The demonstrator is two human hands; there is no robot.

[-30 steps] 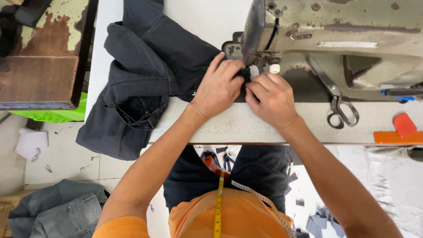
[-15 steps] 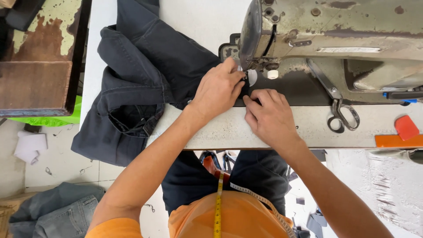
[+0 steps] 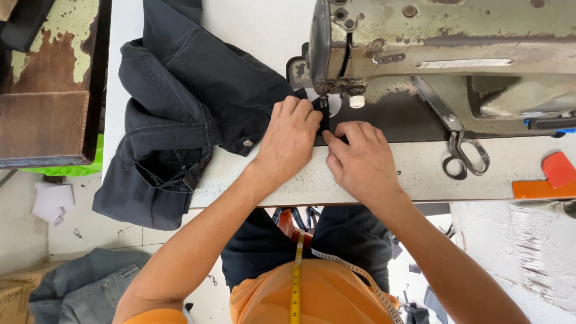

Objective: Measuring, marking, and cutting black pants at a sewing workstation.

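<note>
Both hands, left hand (image 3: 289,139) and right hand (image 3: 362,161), press fingers flat on the dark trousers (image 3: 198,102), steadying fabric under the sewing machine (image 3: 444,54) needle.

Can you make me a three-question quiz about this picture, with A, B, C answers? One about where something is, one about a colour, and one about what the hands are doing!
1. Where are the scissors?
A. on the floor
B. on the table, right of the hands
C. in the left hand

2. What colour is the tape measure round the person's neck?
A. yellow
B. purple
C. black

3. What are both hands doing?
A. resting in the lap
B. lifting the machine
C. pressing dark cloth down by the needle

Answers: 
1 B, they lie beside the sewing machine. 
2 A, it hangs yellow over the orange shirt. 
3 C, left hand and right hand lie flat on the dark jeans.
</note>
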